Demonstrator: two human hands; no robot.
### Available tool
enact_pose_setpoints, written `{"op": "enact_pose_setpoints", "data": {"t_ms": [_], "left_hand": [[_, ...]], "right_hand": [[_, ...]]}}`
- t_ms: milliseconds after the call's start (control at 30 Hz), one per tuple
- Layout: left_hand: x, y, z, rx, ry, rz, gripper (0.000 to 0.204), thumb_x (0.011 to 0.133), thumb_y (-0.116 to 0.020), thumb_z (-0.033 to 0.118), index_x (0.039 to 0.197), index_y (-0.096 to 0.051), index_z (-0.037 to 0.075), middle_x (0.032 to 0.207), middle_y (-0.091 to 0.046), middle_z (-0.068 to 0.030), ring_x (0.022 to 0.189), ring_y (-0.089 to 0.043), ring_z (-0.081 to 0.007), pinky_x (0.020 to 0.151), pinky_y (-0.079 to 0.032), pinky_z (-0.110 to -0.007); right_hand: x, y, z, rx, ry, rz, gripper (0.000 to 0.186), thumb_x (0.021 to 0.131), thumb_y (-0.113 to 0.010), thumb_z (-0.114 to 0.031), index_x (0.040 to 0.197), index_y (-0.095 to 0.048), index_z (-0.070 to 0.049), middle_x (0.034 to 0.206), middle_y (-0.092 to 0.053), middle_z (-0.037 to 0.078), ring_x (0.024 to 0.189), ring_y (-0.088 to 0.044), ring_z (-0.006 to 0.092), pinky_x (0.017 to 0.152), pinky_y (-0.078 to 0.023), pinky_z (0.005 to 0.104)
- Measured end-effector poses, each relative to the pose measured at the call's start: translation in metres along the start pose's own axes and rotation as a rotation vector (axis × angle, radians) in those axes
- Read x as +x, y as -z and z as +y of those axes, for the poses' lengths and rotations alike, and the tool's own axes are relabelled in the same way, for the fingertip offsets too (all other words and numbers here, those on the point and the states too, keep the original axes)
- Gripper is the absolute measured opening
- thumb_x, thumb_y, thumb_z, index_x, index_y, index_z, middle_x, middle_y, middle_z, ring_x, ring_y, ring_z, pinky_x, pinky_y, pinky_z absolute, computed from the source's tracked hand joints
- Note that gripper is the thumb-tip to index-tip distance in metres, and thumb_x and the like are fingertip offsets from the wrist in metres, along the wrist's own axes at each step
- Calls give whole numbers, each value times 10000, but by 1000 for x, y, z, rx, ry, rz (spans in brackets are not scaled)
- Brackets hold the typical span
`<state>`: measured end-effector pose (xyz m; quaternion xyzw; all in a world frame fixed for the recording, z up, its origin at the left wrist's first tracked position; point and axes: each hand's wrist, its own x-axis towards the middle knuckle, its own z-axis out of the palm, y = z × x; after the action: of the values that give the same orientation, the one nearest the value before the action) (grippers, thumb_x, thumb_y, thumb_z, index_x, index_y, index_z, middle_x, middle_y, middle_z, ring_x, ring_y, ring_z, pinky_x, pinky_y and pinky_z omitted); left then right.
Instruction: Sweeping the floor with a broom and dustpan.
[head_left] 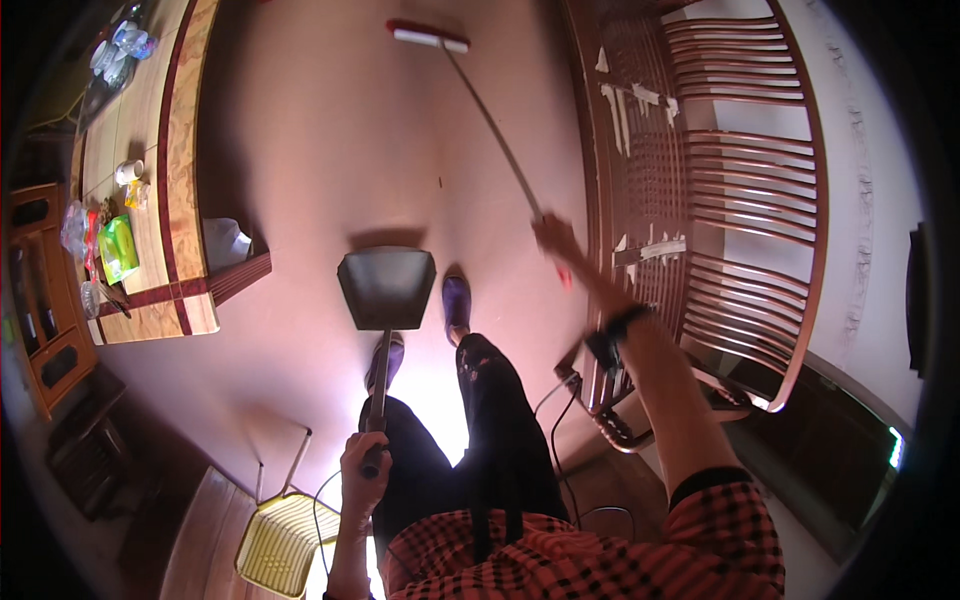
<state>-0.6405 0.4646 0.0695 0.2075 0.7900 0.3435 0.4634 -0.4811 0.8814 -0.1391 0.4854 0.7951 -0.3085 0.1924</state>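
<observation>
My left hand is wrapped round the dark grip of a long-handled grey dustpan. Its pan hangs in front of my feet, its wide edge facing away from me, with a shadow on the floor beyond it. In my right hand, stretched forward and to the right, is the thin handle of a broom. The broom's red and white head is at the far end of the floor. A small dark speck lies on the floor between the broom head and the dustpan.
At left stands a table bearing cups and bright packets, with a white bag beneath it. A slatted wooden bench runs along the right. Near me are a yellow chair and cables by my legs.
</observation>
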Motion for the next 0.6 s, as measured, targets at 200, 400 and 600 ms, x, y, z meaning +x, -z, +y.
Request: {"op": "enact_pose_setpoints", "data": {"t_ms": [200, 400, 600], "left_hand": [[-4, 1, 2, 4, 2, -6, 195, 653, -562, -26, 835, -538, 39, 726, -500, -103, 689, -487, -251, 634, -389, -330], [-6, 10, -3, -13, -77, -28, 194, 652, -559, -27, 830, -537, 45, 707, -502, -100, 684, -491, -254, 625, -391, -337], [-21, 34, -24, 17, -170, -43, 217, 637, -565, -23, 835, -536, 62, 708, -519, -107, 685, -498, -274, 633, -397, -353]], "right_hand": [[95, 43, -91, -831, 631, -264, 188, 732, -520, -127, 597, -573, -8, 743, -605, 206, 672, -625, 281, 566, -501, 382], [-71, -49, 51, -133, -192, -179, 356, 814, -421, -243, 1104, -415, -38, 870, -558, 267, 809, -571, 410, 686, -466, 491], [-301, -76, 75, -170, -309, -364, 282, 833, -421, -191, 1029, -375, 7, 830, -563, 305, 799, -577, 415, 672, -469, 489]]}}
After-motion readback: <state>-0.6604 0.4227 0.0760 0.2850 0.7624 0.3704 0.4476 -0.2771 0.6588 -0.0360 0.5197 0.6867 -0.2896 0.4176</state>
